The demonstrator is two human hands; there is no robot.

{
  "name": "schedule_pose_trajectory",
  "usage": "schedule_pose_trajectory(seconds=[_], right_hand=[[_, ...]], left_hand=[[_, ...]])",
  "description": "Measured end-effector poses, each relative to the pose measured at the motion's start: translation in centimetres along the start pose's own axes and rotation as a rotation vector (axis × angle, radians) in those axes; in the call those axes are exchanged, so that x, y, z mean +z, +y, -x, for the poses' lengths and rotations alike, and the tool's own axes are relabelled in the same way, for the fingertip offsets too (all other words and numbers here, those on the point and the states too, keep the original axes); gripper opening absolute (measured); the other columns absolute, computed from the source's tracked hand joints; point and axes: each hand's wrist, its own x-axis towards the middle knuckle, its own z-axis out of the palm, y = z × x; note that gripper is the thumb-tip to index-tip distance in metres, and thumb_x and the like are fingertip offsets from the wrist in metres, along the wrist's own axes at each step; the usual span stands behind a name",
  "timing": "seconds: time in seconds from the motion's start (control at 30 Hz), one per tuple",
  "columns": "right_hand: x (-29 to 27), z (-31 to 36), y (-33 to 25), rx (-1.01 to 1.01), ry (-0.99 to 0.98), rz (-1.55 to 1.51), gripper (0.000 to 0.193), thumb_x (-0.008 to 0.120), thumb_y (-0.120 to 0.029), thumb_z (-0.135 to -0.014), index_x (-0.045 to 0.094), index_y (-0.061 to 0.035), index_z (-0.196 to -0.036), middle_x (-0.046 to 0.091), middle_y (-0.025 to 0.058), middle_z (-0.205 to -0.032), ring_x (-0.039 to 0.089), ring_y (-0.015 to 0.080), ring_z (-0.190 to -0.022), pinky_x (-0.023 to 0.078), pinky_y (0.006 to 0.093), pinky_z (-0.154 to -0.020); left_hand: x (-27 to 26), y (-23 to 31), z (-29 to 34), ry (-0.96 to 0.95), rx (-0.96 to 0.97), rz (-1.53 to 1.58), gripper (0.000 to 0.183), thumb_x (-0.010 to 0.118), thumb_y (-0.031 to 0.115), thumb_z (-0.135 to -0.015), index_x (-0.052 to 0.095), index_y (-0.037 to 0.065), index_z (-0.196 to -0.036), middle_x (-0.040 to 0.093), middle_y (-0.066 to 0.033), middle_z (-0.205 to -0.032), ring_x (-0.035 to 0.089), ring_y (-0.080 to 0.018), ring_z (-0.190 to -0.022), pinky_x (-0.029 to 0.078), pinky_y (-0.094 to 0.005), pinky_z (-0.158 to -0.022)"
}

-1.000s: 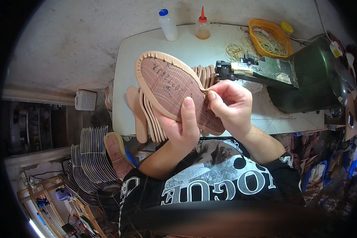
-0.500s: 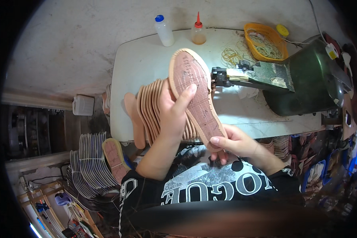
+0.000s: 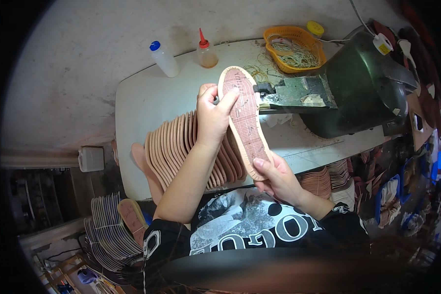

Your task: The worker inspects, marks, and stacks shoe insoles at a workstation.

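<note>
A tan-edged insole (image 3: 250, 131) with a reddish-brown, marked underside is held up in front of me, its wide end pointing away. My left hand (image 3: 213, 116) grips the wide end, thumb flat on the face and fingers curled behind the left edge. My right hand (image 3: 278, 177) is closed round the narrow end, with its thumb on top. Just beyond the insole's right edge is the dark head of a green machine arm (image 3: 306, 92); whether they touch I cannot tell. Below my left forearm, a row of tan insoles (image 3: 174, 147) stands on edge, partly hidden.
On the white table (image 3: 134, 105) stand a blue-capped bottle (image 3: 166, 63) and a red-tipped squeeze bottle (image 3: 208, 57). An orange basket (image 3: 277, 60) holds pale bands. The machine's green body (image 3: 362, 98) fills the right. Tied bundles of insoles (image 3: 105, 228) lie lower left, and more stacks (image 3: 316, 183) lower right.
The view has shifted, so the table and machine sit further left. The insole is turned more upright and its wide end is nearer the machine head; both hands still hold it.
</note>
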Motion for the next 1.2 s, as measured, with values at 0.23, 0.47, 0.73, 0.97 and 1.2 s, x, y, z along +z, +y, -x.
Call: schedule_pose_trajectory(seconds=[0.23,0.47,0.73,0.97,1.2], right_hand=[[-1.4,-2.6,-1.9,-0.109,0.081,-0.080,0.024,0.052,-0.027,-0.097,0.057,-0.0029,-0.096,0.054,0.0003,-0.060,0.037,0.0026,-0.037,0.024,0.0166,-0.033],[0.7,-4.6,-2.4,-0.028,-0.137,0.208,0.028,0.056,-0.033,-0.096,0.055,-0.0056,-0.101,0.053,-0.0019,-0.068,0.047,0.0046,-0.048,0.032,0.0192,-0.041],[1.8,-2.1,0.2,-0.263,-0.184,0.689,0.019,0.059,-0.019,-0.091,0.059,0.0004,-0.094,0.061,0.0082,-0.070,0.059,0.0163,-0.058,0.047,0.0304,-0.054],[0.9,-1.0,-1.1,-0.234,-0.074,1.195,0.012,0.060,-0.013,-0.085,0.059,-0.0018,-0.086,0.059,0.0161,-0.061,0.060,0.0346,-0.056,0.048,0.0401,-0.055],[0.5,-1.5,2.0,-0.200,0.055,1.284,0.018,0.059,-0.016,-0.087,0.059,0.0014,-0.085,0.057,0.0187,-0.059,0.060,0.0359,-0.055,0.047,0.0405,-0.054]], left_hand=[[1.2,-0.9,-3.3,0.096,0.107,-0.229,0.031,0.074,0.023,-0.074,0.065,-0.006,-0.082,0.055,-0.0131,-0.090,0.054,-0.0236,-0.086,0.044,-0.0334,-0.080],[-1.9,-0.2,-4.2,-0.047,-0.163,0.245,0.023,0.068,0.019,-0.085,0.062,-0.001,-0.093,0.063,-0.0047,-0.091,0.059,-0.0108,-0.078,0.047,-0.0249,-0.073],[-8.0,1.3,4.6,0.035,-0.136,0.237,0.024,0.053,0.023,-0.098,0.058,0.001,-0.108,0.059,-0.0018,-0.099,0.052,-0.0081,-0.089,0.042,-0.0234,-0.085],[-13.6,-0.3,9.3,0.190,-0.008,-0.547,0.038,0.063,0.017,-0.088,0.050,0.001,-0.119,0.049,-0.0106,-0.113,0.045,-0.0208,-0.102,0.037,-0.0343,-0.096],[-10.8,-1.9,12.3,0.028,0.175,-0.988,0.046,0.073,0.014,-0.075,0.052,0.004,-0.115,0.048,-0.0145,-0.116,0.042,-0.0337,-0.112,0.032,-0.0444,-0.100]])
